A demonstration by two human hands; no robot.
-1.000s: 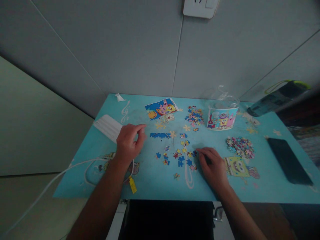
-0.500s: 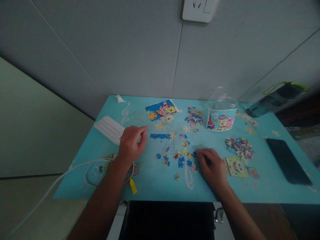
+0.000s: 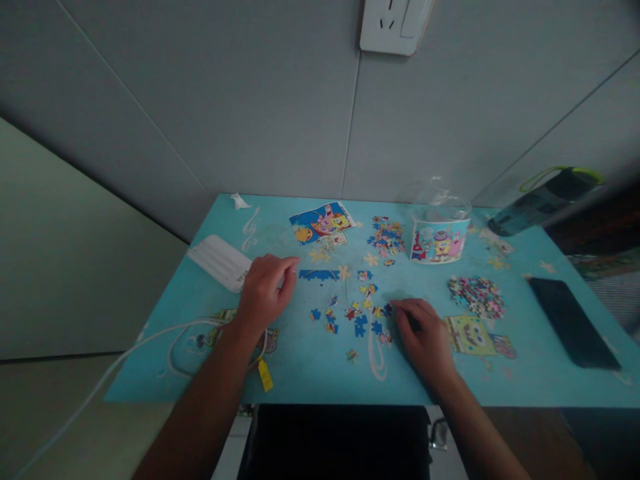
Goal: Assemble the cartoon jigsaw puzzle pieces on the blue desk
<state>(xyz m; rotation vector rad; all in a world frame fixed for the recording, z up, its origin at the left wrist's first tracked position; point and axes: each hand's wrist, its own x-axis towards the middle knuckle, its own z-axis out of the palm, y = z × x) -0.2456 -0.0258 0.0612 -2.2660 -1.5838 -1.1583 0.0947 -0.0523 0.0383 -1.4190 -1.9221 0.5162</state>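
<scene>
My left hand [image 3: 266, 291] hovers over the table's left half, thumb and forefinger drawn into a pinch; whatever may be between them is too small to make out. Just right of its fingertips lies a joined strip of blue puzzle pieces [image 3: 319, 275]. My right hand [image 3: 423, 329] rests by the table's middle, fingers closed, its fingertips on a dark blue puzzle piece [image 3: 387, 310]. Loose puzzle pieces [image 3: 361, 325], blue, yellow and red, lie scattered to the left of that hand. Behind the strip is a picture card [image 3: 320, 221] with cartoon characters.
Two heaps of puzzle pieces, one behind [image 3: 386, 237] and one at right [image 3: 477, 297], flank a clear tub [image 3: 440, 241] with a cartoon label. A bottle [image 3: 545, 200] and a dark phone [image 3: 574, 323] are farther right. At left lie a white mask [image 3: 220, 261] and a white cable [image 3: 150, 333].
The view has tilted up slightly. Both hands keep nearly the same place and pose, and the puzzle pieces show no clear movement.
</scene>
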